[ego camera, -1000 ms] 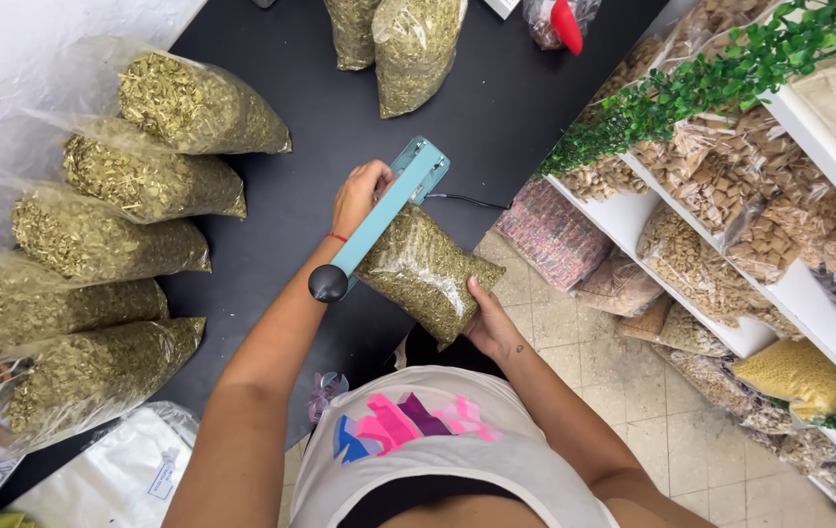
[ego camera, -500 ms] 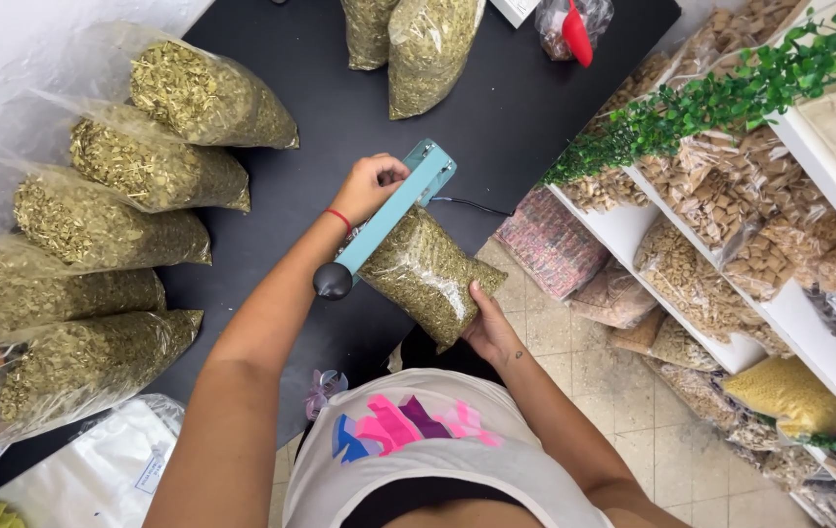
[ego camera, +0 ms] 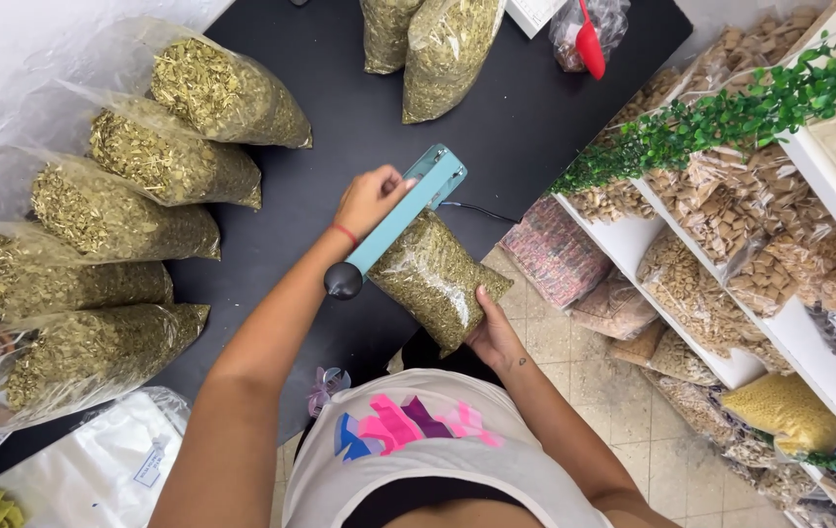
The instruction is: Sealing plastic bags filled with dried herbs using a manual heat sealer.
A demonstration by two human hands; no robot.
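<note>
My left hand (ego camera: 369, 198) presses down on the arm of a teal heat sealer (ego camera: 406, 207) that stands on the black table (ego camera: 359, 108); a black knob ends the arm near me. A clear bag of green dried herbs (ego camera: 434, 276) lies with one edge under the sealer arm. My right hand (ego camera: 494, 335) holds the near corner of that bag at the table's edge. A red band circles my left wrist.
Several filled herb bags (ego camera: 158, 161) lie in a row at the table's left, two more (ego camera: 428, 49) at the far side. A red scoop in a clear bag (ego camera: 589, 39) is at the back. Shelves (ego camera: 731, 244) of packed goods with green garland stand right. Empty bags (ego camera: 95, 469) lie lower left.
Both hands stay on the sealer and the herb bag. The view has shifted slightly; nothing has been let go.
</note>
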